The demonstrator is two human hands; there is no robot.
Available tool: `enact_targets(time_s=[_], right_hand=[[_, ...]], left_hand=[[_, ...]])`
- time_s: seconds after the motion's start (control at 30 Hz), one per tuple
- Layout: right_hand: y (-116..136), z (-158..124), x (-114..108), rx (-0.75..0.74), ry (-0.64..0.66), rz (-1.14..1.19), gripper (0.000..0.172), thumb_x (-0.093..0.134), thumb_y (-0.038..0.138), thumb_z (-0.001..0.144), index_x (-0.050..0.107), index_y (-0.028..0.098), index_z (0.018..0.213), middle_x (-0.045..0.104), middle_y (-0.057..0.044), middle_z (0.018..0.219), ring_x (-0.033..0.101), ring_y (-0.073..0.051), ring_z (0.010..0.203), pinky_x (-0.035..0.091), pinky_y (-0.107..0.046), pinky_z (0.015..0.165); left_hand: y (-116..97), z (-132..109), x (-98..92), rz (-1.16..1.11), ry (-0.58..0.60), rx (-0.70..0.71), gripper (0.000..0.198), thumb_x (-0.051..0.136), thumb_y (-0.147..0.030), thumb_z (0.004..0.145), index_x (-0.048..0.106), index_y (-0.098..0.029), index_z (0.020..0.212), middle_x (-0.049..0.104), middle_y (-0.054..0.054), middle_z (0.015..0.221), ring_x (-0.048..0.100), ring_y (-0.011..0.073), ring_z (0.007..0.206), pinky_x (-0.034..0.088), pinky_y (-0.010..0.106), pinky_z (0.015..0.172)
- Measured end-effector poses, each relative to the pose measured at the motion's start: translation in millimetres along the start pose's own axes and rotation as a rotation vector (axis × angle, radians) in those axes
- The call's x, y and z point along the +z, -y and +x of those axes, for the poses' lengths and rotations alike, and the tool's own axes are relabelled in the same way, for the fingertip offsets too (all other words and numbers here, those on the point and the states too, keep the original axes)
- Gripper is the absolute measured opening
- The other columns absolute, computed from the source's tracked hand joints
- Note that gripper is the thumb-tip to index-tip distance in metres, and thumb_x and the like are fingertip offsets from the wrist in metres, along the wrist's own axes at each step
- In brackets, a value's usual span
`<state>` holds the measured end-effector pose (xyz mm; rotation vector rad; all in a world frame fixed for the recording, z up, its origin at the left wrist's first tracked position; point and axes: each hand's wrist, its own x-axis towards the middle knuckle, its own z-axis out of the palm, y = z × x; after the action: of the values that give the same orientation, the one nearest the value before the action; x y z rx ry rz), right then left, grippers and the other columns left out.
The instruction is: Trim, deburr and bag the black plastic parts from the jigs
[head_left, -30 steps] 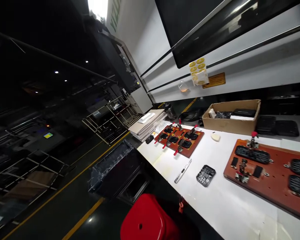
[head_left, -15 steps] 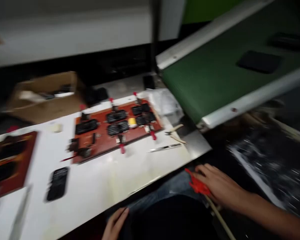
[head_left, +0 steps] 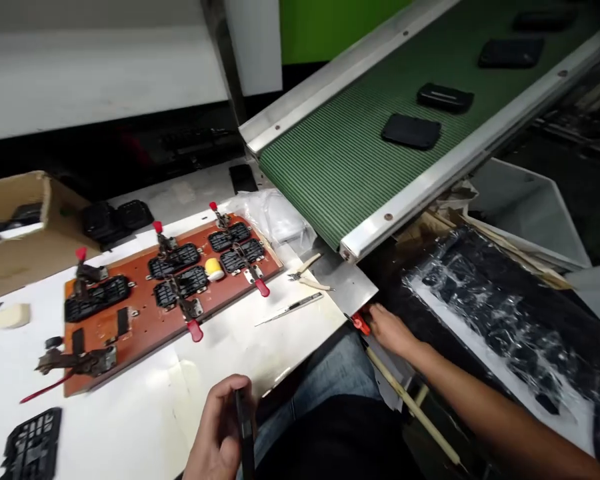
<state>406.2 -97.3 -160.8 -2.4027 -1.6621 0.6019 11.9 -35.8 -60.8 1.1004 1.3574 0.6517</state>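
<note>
My left hand (head_left: pixel 219 430) is at the table's front edge, fingers wrapped around a thin, flat black plastic part (head_left: pixel 245 433) turned edge-on to me. Beyond the table's right corner, my right hand (head_left: pixel 391 328) closes on a small red object (head_left: pixel 361 325) with a dark tip, partly hidden by the fingers. A pale rod (head_left: pixel 410 403) runs down just below that hand. On the white table lies a red-brown fixture board (head_left: pixel 145 323) with red-tipped toggle clamps, several black ribbed parts (head_left: pixel 187 287) and a yellow-and-white round piece (head_left: pixel 213 269).
Side cutters (head_left: pixel 307 273) and a slim pointed tool (head_left: pixel 295 308) lie right of the board. A green conveyor (head_left: pixel 330 180) carrying several black parts slopes down from the upper right. One black part (head_left: pixel 33 443) lies front left. A cardboard box (head_left: pixel 65 227) stands behind; plastic-wrapped parts (head_left: pixel 490 313) are at right.
The view has swung right and sharpened. My left hand has risen into view, now visibly with the flat black part. My right hand stays by the red object, appearing nearer the table corner.
</note>
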Motion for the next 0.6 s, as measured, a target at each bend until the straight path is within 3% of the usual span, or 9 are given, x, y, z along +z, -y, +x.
enact_targets(time_s=[0.1, 0.23, 0.3, 0.4, 0.5, 0.6], right_hand=[[16, -10, -40, -0.048, -0.135, 0.053, 0.027, 0.041, 0.013, 0.099, 0.065, 0.021, 0.108, 0.072, -0.009, 0.108, 0.072, -0.024, 0.100, 0.056, -0.036, 0.090], [89, 15, -77, -0.406, -0.243, 0.247, 0.022, 0.045, 0.025, 0.106, 0.063, 0.026, 0.118, 0.071, -0.007, 0.115, 0.068, -0.022, 0.108, 0.054, -0.033, 0.097], [131, 54, -80, -0.449, -0.249, 0.200, 0.023, 0.047, 0.023, 0.106, 0.061, 0.023, 0.125, 0.069, -0.009, 0.123, 0.067, -0.022, 0.114, 0.052, -0.033, 0.102], [173, 124, -71, -0.376, -0.255, 0.117, 0.028, 0.057, 0.018, 0.101, 0.061, 0.016, 0.128, 0.065, -0.014, 0.130, 0.064, -0.025, 0.117, 0.050, -0.036, 0.104], [189, 175, -60, -0.334, -0.226, 0.053, 0.027, 0.072, 0.022, 0.094, 0.067, 0.013, 0.119, 0.066, -0.017, 0.124, 0.064, -0.028, 0.115, 0.049, -0.040, 0.104], [187, 192, -54, -0.329, -0.176, 0.007, 0.014, 0.070, 0.028, 0.098, 0.070, 0.014, 0.103, 0.071, -0.010, 0.109, 0.066, -0.024, 0.105, 0.052, -0.041, 0.099]], left_hand=[[-9, 12, 1.7, -0.113, -0.047, -0.132, 0.069, 0.069, -0.079, 0.080, 0.063, -0.028, 0.126, 0.062, 0.000, 0.079, 0.055, 0.0170, 0.063, 0.047, 0.028, 0.058], [-3, 28, 3.7, -0.146, -0.081, -0.102, 0.059, 0.068, -0.067, 0.089, 0.062, -0.025, 0.129, 0.055, -0.006, 0.062, 0.049, 0.0141, 0.056, 0.039, 0.025, 0.059], [5, 29, 4.5, -0.098, -0.092, -0.053, 0.058, 0.068, -0.066, 0.089, 0.063, -0.024, 0.129, 0.058, -0.006, 0.064, 0.051, 0.0145, 0.055, 0.040, 0.026, 0.060], [15, 25, 5.3, -0.045, -0.093, -0.007, 0.056, 0.068, -0.066, 0.089, 0.065, -0.025, 0.126, 0.062, -0.004, 0.069, 0.055, 0.0152, 0.056, 0.044, 0.028, 0.063], [16, 20, 6.2, -0.041, -0.111, 0.021, 0.052, 0.068, -0.064, 0.090, 0.067, -0.026, 0.124, 0.062, -0.005, 0.071, 0.056, 0.0150, 0.057, 0.046, 0.028, 0.064], [14, 18, 7.6, -0.051, -0.150, 0.027, 0.052, 0.068, -0.066, 0.088, 0.068, -0.026, 0.122, 0.064, -0.004, 0.075, 0.057, 0.0158, 0.057, 0.048, 0.030, 0.064]])
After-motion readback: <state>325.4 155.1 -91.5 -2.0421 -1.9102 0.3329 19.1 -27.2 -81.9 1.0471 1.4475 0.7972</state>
